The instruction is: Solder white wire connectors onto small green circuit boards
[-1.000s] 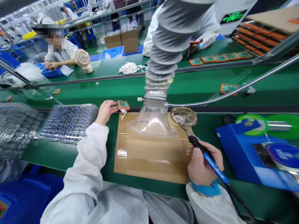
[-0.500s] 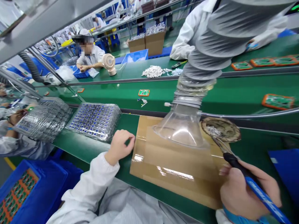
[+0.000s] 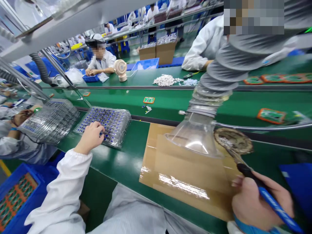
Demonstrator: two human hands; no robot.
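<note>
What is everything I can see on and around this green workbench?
clear plastic trays of small blue parts: two stacks, clear and blue, left on the bench
brown cardboard mat: one, centre
clear funnel-shaped fume hood: one, on a grey ribbed hose above the mat
round tip-cleaner dish: one, brownish, right of the hood
orange-framed green circuit boards: several, on the belt
small beige fan: one, far bench
co-workers in white coats: several, far side
left hand: on the nearer tray
right hand: holding a blue-handled soldering iron
</note>
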